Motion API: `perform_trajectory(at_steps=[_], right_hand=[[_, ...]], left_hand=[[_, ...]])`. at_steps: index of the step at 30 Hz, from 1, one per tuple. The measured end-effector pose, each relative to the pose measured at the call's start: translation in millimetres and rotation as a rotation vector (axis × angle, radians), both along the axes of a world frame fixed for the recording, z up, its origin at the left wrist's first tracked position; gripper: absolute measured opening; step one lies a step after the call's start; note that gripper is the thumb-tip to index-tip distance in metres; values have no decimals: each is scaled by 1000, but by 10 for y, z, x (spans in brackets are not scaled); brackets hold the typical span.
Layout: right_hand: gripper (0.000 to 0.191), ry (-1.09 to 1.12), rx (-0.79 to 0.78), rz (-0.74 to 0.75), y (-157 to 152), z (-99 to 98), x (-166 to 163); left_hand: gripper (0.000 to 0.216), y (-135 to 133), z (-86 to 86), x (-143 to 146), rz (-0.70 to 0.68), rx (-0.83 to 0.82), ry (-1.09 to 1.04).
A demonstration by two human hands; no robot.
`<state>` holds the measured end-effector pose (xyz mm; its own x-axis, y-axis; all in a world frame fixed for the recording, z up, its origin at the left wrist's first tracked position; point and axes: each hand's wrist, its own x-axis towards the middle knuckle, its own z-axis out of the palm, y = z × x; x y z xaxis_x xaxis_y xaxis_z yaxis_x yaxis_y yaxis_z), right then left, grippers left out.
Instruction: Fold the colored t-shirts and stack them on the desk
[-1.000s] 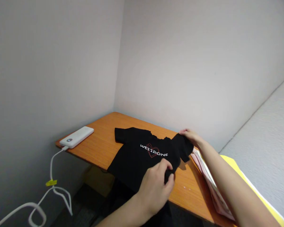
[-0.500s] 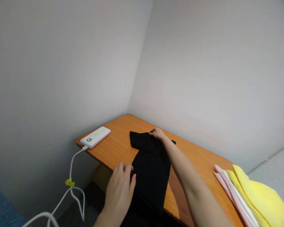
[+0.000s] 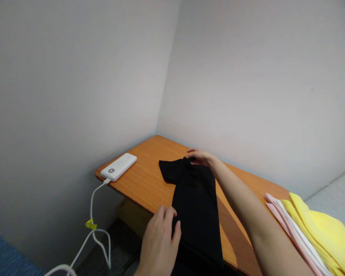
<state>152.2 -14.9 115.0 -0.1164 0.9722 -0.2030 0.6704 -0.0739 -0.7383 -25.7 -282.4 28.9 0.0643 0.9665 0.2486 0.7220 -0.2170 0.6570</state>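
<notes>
A black short-sleeved T-shirt (image 3: 197,211) lies lengthwise on the wooden table (image 3: 146,184), its collar end away from me and one sleeve pointing left. Its lower end drops past the near edge into dark shadow. My right hand (image 3: 200,156) is over the collar, fingers apart, with black cloth visible between fingers and thumb. Beside the shirt's lower left edge is my left hand (image 3: 160,239), fingers loosely bent and thumb apart; whether its fingertips touch the cloth I cannot tell.
A white power bank (image 3: 119,167) sits near the table's left corner, its white cable (image 3: 92,203) hanging off the edge with a yellow tag (image 3: 91,224). Folded pink, white and yellow clothes (image 3: 319,226) lie at the right. Grey walls meet behind the table.
The fingers of my right hand have spread from a pinch at the collar. The shirt's right side looks fuller, and the small black tip beyond my right forearm no longer shows. The view has shifted slightly.
</notes>
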Motion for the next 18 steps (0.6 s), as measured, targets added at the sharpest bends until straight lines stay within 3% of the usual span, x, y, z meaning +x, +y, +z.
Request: perform_trajectory(at_steps=[4,8,13,18], right_hand=[[23,133,99,48,-6,-18,-429],[34,96,241,-9,-136,-125,-377],[43,-111,398,-118,-478,-522,-52],[71,-511,447,-47,-765,-1040,-70]], left_hand=[[20,61,39,-140,14,0,51],[22,375,84,-383,136,95,112],[26,1132,277,-362,201,94,285],[34,2035,356,-127,232,0,377]])
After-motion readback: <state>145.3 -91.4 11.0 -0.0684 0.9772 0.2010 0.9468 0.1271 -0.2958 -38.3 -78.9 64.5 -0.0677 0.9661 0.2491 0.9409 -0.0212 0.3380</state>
